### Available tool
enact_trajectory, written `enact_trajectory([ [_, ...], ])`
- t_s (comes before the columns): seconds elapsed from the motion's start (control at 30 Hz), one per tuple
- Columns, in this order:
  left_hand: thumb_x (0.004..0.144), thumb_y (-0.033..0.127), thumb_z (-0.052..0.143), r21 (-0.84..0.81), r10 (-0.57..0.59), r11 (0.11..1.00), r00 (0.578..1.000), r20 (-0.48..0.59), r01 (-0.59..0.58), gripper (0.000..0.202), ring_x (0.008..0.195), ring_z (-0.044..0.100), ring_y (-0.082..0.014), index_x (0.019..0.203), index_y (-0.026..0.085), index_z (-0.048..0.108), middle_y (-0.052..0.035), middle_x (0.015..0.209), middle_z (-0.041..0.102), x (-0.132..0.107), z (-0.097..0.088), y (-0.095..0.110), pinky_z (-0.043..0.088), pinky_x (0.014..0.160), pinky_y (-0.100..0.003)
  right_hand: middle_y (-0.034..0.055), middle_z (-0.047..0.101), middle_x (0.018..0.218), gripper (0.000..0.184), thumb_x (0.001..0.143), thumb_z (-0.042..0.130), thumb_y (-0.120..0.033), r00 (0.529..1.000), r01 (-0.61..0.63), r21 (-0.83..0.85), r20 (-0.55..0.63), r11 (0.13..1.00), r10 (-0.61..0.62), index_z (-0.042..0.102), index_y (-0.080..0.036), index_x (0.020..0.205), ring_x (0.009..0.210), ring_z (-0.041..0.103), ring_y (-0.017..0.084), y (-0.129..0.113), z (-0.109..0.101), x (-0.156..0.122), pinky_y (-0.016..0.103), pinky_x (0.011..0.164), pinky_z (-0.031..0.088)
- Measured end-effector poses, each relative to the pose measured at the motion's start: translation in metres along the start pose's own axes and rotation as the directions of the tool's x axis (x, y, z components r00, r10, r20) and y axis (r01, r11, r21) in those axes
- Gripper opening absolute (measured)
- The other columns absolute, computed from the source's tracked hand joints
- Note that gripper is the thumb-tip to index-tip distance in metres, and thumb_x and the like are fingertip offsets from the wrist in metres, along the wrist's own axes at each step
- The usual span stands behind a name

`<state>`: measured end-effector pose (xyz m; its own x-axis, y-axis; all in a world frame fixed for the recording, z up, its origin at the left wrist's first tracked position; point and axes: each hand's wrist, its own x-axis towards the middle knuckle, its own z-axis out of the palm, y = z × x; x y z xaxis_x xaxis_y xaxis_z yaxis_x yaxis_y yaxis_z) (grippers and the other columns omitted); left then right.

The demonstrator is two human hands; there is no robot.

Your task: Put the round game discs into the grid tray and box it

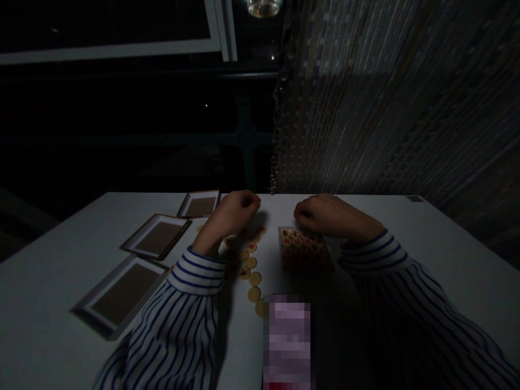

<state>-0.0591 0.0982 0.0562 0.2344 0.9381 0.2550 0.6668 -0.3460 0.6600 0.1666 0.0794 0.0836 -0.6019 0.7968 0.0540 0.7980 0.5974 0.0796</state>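
My left hand (pixel 239 210) is above the scattered xiangqi pieces (pixel 252 262), its fingers curled together; whatever they may hold is hidden. Several of these round wooden discs lie loose on the white table, some plain side up, others showing red or black characters. My right hand (pixel 325 213) is closed at the far edge of a box (pixel 307 262) with rows of character-marked pieces in it. Its fingertips are turned away, so I cannot see what is between them. Part of the box's far right corner is covered by that hand.
Three shallow box trays or lids (pixel 156 238) with brown bottoms lie along the left side of the white table (pixel 442 281). A blurred pinkish patch (pixel 288 341) is at the near edge. Beyond the table hang bead-string curtains (pixel 349 119) beside a dark window. The light is dim.
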Motion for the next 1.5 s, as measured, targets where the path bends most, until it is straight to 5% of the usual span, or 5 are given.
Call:
enact_trajectory([
  [0.73, 0.075, 0.037, 0.051, -0.025, -0.023, 0.999, 0.996, -0.086, 0.021, 0.027, 0.076, 0.059, -0.0168, 0.084, 0.014, 0.064, -0.0066, 0.082, 0.066, -0.020, -0.025, 0.019, 0.045, 0.067, -0.027, 0.0089, 0.068, 0.092, 0.029, 0.085, 0.039, -0.025, 0.997, 0.065, 0.037, -0.052, 0.997, -0.063, 0.066, -0.016, 0.090, 0.084, 0.060, 0.019, -0.016, -0.012, -0.004, 0.027, 0.072, 0.036],
  [0.93, 0.074, 0.042, 0.052, -0.062, -0.084, 0.995, 0.975, -0.208, 0.072, 0.032, 0.079, 0.061, -0.0184, 0.084, 0.013, 0.063, -0.0074, 0.084, 0.066, -0.039, -0.039, 0.006, 0.046, 0.071, -0.029, 0.0090, 0.068, 0.088, 0.029, 0.085, 0.039, -0.025, 0.986, 0.119, 0.003, -0.116, 0.993, -0.118, 0.066, -0.015, 0.086, 0.082, 0.060, 0.020, -0.019, -0.010, -0.003, 0.027, 0.073, 0.036],
  [1.2, 0.074, 0.038, 0.054, -0.178, -0.210, 0.973, 0.868, -0.450, 0.144, 0.025, 0.075, 0.061, -0.0155, 0.079, 0.015, 0.063, -0.0050, 0.080, 0.066, -0.068, -0.041, -0.021, 0.046, 0.072, -0.027, 0.0098, 0.067, 0.089, 0.031, 0.087, 0.036, -0.025, 0.979, 0.112, -0.053, -0.164, 0.992, -0.119, 0.066, -0.014, 0.088, 0.081, 0.060, 0.020, -0.030, -0.016, -0.002, 0.029, 0.075, 0.035],
  [1.37, 0.075, 0.040, 0.054, -0.174, -0.235, 0.970, 0.823, -0.517, 0.168, 0.028, 0.075, 0.061, -0.0164, 0.082, 0.014, 0.062, -0.0054, 0.079, 0.066, -0.085, -0.039, -0.037, 0.046, 0.073, -0.027, 0.0092, 0.067, 0.089, 0.032, 0.087, 0.035, -0.025, 0.971, 0.121, -0.073, -0.197, 0.990, -0.134, 0.066, -0.015, 0.090, 0.085, 0.059, 0.021, -0.034, -0.014, 0.001, 0.031, 0.077, 0.035],
  [1.5, 0.077, 0.040, 0.052, -0.197, -0.223, 0.970, 0.831, -0.510, 0.139, 0.030, 0.081, 0.061, -0.0170, 0.087, 0.014, 0.062, -0.0068, 0.085, 0.066, -0.098, -0.042, -0.052, 0.046, 0.076, -0.029, 0.0092, 0.067, 0.090, 0.033, 0.088, 0.035, -0.027, 0.956, 0.131, -0.084, -0.253, 0.988, -0.148, 0.066, -0.015, 0.093, 0.086, 0.059, 0.021, -0.038, -0.011, 0.003, 0.032, 0.077, 0.035],
])
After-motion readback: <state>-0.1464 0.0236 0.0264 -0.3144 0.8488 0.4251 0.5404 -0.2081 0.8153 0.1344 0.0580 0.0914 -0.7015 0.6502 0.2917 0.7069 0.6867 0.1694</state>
